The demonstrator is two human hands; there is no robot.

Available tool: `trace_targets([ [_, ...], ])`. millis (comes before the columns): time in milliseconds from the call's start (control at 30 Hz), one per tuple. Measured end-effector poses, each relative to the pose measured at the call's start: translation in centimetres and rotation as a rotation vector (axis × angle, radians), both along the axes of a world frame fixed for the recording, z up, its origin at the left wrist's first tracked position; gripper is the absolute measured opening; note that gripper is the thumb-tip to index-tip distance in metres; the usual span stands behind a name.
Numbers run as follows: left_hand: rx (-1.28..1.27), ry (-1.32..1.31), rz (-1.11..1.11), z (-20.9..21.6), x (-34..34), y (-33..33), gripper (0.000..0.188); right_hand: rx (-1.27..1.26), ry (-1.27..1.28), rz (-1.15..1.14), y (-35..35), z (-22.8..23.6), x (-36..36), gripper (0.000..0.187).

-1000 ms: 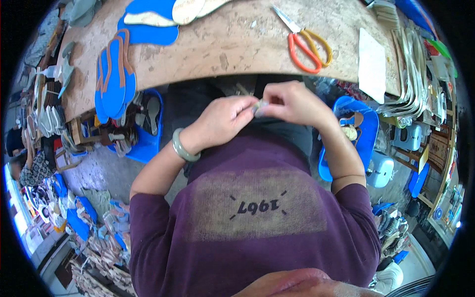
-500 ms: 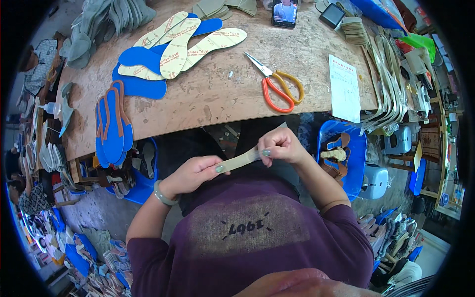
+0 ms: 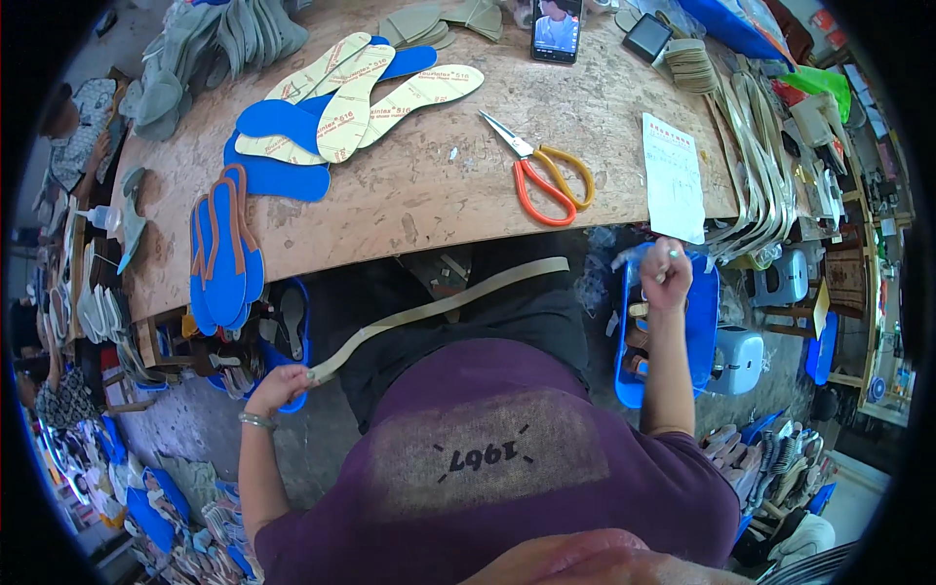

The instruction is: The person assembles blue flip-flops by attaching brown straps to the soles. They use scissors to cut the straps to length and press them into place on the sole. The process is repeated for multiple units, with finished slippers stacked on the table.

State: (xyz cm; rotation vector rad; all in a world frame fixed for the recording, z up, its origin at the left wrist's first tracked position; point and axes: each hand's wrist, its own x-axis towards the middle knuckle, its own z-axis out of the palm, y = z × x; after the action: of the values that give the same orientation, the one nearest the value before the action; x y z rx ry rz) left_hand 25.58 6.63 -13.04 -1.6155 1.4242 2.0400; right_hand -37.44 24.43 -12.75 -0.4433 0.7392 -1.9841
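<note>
Beige strip (image 3: 400, 317) runs in a wavy line over the dark trousers (image 3: 458, 331) at the center of the frame, its lower-left end pinched between the thumb and fingers of the left hand (image 3: 283, 386). At right, well apart from the strip, the right hand (image 3: 667, 276) is raised with fingers bunched together above a blue bin (image 3: 704, 317); whether it grips anything cannot be told. Open scissors (image 3: 529, 153) and shoe-shaped insoles (image 3: 346, 122) lie on the desk (image 3: 419, 210) above.

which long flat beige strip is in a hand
The single strip pinched by the left bare hand; the other strips hang bunched beside the white paper sheet.
</note>
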Motion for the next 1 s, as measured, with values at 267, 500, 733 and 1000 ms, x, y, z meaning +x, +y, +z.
trace_targets([
  [267, 0.164, 0.215, -0.147, -3.1, -4.1, -0.6, 0.033, 1.118, 1.221, 0.454, 3.5, -11.5, -3.0, 0.018],
  [500, 0.259, 0.413, -0.153, 0.7, -9.5, -1.2, 0.032, 0.813, 0.362, 0.399, 2.6, -12.4, -2.6, 0.021],
  [733, 0.146, 0.498, -0.137, 4.1, -17.6, 0.8, 0.032, 1.064, 1.205, 0.340, -2.3, -6.5, 3.4, 0.028],
  [1000, -0.067, 0.622, -0.313, 6.8, -26.1, 1.1, 0.027, 0.205, 1.098, 0.679, -8.0, 5.8, 16.1, 0.032],
])
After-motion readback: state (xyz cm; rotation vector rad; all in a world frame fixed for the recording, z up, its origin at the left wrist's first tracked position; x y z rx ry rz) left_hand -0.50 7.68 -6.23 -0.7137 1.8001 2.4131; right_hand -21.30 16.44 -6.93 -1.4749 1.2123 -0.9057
